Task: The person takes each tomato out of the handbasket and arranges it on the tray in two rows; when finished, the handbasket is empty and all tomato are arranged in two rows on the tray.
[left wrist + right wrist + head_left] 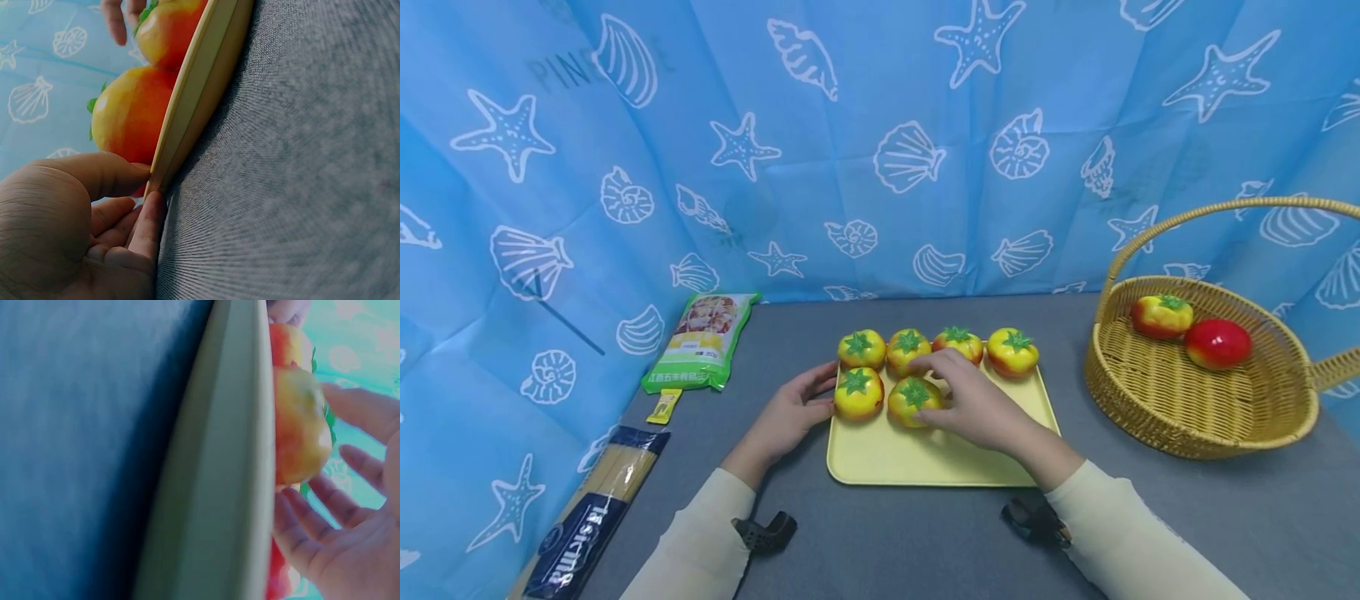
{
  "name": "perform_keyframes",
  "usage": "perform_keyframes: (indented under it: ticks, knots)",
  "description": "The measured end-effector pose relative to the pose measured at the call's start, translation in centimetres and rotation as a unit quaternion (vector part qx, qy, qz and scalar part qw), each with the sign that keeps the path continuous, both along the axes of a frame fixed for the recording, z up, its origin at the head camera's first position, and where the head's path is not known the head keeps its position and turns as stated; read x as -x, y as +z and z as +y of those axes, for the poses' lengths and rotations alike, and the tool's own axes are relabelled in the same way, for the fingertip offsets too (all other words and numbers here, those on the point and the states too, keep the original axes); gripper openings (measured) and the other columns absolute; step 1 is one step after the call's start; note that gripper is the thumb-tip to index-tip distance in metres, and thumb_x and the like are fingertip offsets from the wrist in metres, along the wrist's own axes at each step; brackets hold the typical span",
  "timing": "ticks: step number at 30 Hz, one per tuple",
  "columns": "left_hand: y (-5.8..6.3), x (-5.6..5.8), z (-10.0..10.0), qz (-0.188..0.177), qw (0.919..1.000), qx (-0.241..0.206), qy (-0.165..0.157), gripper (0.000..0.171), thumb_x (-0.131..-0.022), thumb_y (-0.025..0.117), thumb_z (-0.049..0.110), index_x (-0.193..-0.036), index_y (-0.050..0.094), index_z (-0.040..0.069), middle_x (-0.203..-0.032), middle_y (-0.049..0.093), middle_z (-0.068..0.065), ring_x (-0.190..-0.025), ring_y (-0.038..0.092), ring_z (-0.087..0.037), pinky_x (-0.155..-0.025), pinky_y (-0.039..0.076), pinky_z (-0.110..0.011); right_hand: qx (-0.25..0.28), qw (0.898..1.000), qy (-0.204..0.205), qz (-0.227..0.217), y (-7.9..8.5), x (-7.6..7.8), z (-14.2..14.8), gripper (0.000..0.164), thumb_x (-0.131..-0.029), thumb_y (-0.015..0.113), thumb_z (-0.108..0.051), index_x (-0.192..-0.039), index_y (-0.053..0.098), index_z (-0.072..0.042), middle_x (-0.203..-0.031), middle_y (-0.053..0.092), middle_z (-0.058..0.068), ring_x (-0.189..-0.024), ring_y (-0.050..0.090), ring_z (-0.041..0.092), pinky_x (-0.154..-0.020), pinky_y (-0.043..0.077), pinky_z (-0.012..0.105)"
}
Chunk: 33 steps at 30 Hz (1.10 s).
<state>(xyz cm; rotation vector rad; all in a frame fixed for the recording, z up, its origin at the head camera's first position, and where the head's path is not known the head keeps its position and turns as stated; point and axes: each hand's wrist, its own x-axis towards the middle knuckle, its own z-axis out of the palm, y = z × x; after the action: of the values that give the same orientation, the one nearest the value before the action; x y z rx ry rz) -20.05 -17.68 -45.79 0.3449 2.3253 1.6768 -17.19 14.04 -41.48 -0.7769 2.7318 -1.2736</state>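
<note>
A pale yellow tray [880,462] lies on the grey table, with several yellow-and-red toy tomatoes with green star-shaped tops grouped along its far and left parts. My left hand [786,421] pinches the tray's left rim; in the left wrist view the thumb [128,177] lies over the edge and a finger [150,225] is under it, right beside a tomato [134,119]. Over the tray, my right hand [973,404] curves its thumb and fingers round the front-row tomato [912,402] to the right of the corner tomato [859,393]. Its fingers [306,519] stand apart against that tomato's side.
A wicker basket [1195,442] with a tall handle stands at the right, holding a yellow-red tomato [1161,317] and a shiny red fruit [1217,343]. On the left are a green food bag [703,342], a small yellow packet [664,407] and a pasta pack [591,517]. A blue curtain [850,167] hangs behind.
</note>
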Motion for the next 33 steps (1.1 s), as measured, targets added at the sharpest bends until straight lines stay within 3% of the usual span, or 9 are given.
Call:
perform_keyframes:
  ticks: [10, 17, 23, 28, 33]
  knots:
    - [0.0, 0.1, 0.0, 0.001, 1.0000, 0.002, 0.002, 0.072, -0.099, 0.068, 0.005, -0.167, 0.041, 0.004, -0.163, 0.049, -0.017, -0.144, 0.054, -0.033, -0.116, 0.047, -0.048, 0.030, 0.999, 0.010, -0.025, 0.8, 0.0, 1.1, 0.065, -0.095, 0.087, -0.013, -0.152, 0.058, -0.005, -0.148, 0.056, 0.016, -0.137, 0.056, 0.041, -0.107, 0.055, 0.054]
    - [0.0, 0.1, 0.1, 0.001, 1.0000, 0.005, 0.000, 0.072, -0.099, 0.068, 0.005, -0.167, 0.041, 0.004, -0.163, 0.050, -0.016, -0.142, 0.056, -0.032, -0.115, 0.049, -0.046, 0.070, 0.998, 0.002, 0.004, 2.0, -0.2, 2.2, 0.064, -0.094, 0.088, -0.017, -0.150, 0.059, -0.001, -0.141, 0.059, 0.019, -0.127, 0.060, 0.041, -0.097, 0.058, 0.058]
    - [0.0, 0.0, 0.1, 0.000, 1.0000, 0.006, 0.004, 0.073, -0.099, 0.067, 0.004, -0.167, 0.041, 0.004, -0.163, 0.050, -0.016, -0.143, 0.055, -0.033, -0.115, 0.048, -0.047, 0.115, 0.993, 0.000, 0.011, 3.8, -0.4, 3.5, 0.056, -0.097, 0.085, -0.015, -0.147, 0.061, -0.005, -0.139, 0.060, 0.017, -0.126, 0.061, 0.041, -0.099, 0.057, 0.062]
    - [0.0, 0.0, 0.0, -0.004, 0.9999, 0.009, 0.006, 0.072, -0.099, 0.067, 0.005, -0.167, 0.042, 0.006, -0.163, 0.051, -0.013, -0.142, 0.057, -0.030, -0.115, 0.049, -0.047, 0.139, 0.990, -0.017, 0.020, 5.4, -0.9, 5.0, 0.052, -0.101, 0.080, -0.012, -0.148, 0.060, -0.007, -0.143, 0.061, 0.010, -0.128, 0.061, 0.037, -0.099, 0.058, 0.048]
    - [0.1, -0.1, 0.1, -0.005, 1.0000, 0.002, 0.002, 0.072, -0.099, 0.068, 0.006, -0.167, 0.042, 0.006, -0.163, 0.050, -0.014, -0.142, 0.056, -0.031, -0.115, 0.048, -0.047, 0.192, 0.981, -0.016, 0.034, 6.6, -1.3, 6.7, 0.048, -0.103, 0.072, -0.004, -0.148, 0.058, -0.001, -0.142, 0.061, 0.015, -0.127, 0.060, 0.033, -0.101, 0.055, 0.029]
